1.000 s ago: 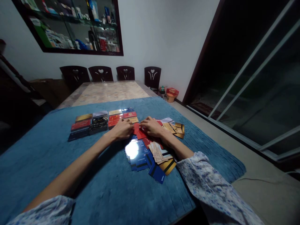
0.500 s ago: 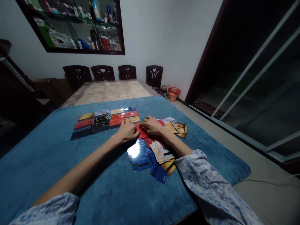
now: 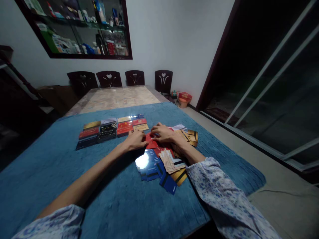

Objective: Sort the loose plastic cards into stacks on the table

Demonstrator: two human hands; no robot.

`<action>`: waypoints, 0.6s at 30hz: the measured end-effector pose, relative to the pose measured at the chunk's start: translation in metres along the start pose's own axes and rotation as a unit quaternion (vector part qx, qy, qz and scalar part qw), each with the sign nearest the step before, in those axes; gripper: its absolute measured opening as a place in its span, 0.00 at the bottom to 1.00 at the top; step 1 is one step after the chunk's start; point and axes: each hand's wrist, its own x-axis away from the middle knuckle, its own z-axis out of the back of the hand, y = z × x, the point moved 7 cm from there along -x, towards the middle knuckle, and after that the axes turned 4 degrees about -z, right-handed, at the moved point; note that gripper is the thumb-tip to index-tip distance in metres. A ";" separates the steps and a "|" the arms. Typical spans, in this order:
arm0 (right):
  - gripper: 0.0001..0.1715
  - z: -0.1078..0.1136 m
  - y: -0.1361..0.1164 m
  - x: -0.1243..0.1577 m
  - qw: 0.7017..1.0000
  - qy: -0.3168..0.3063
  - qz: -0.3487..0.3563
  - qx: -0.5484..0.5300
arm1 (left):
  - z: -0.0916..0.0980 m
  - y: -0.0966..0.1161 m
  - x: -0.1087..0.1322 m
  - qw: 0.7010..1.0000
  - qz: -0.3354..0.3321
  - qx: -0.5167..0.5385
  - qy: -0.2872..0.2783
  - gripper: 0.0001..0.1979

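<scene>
A red card (image 3: 151,143) lies between my two hands on the blue cloth. My left hand (image 3: 135,139) is closed at its left edge, fingers curled and thumb against the card. From the right, my right hand (image 3: 162,133) bends its fingers down onto the same card, with the thumb tucked under. More red cards show partly beneath the right hand and wrist. Just below the hands are fanned blue cards (image 3: 151,169), one spot bright with glare, and pinkish-beige cards (image 3: 167,161). Gold cards (image 3: 192,136) lie beyond my right wrist.
Overlapping rows of cards stand to the left, among them black cards (image 3: 107,131) and red-orange cards (image 3: 124,127). A blue cloth (image 3: 112,199) covers the near table. Several dark chairs (image 3: 163,79) line the far side, and an orange bucket (image 3: 183,103) sits on the floor.
The fingers of my right hand have shifted slightly on the red card. My left hand stays almost in place beside it, and the surrounding cards look unchanged.
</scene>
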 end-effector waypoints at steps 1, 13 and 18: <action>0.14 0.000 0.000 0.000 1.000 0.005 0.009 -0.009 | 0.000 0.000 0.000 1.000 0.006 -0.001 -0.005 0.15; 0.15 0.000 0.001 -0.001 1.000 0.011 0.018 -0.003 | 0.002 0.001 0.001 0.999 0.008 -0.033 0.017 0.15; 0.16 0.001 0.002 -0.001 0.999 0.030 0.036 -0.019 | 0.005 0.005 0.002 0.999 -0.025 -0.030 0.027 0.15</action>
